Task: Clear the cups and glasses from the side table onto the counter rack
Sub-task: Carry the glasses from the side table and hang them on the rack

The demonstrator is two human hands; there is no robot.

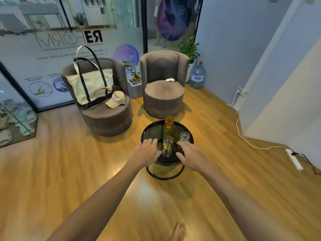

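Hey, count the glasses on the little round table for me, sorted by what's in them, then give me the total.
Glasses with amber drink: 2, the far glass and the near glass between the hands
Clear empty-looking glasses: 1, the clear glass on the right
Total on the side table: 3

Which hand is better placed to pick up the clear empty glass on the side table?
Probably the right hand: the empty glass stands just beyond its fingertips, while the left hand sits across the yellow-liquid glass.
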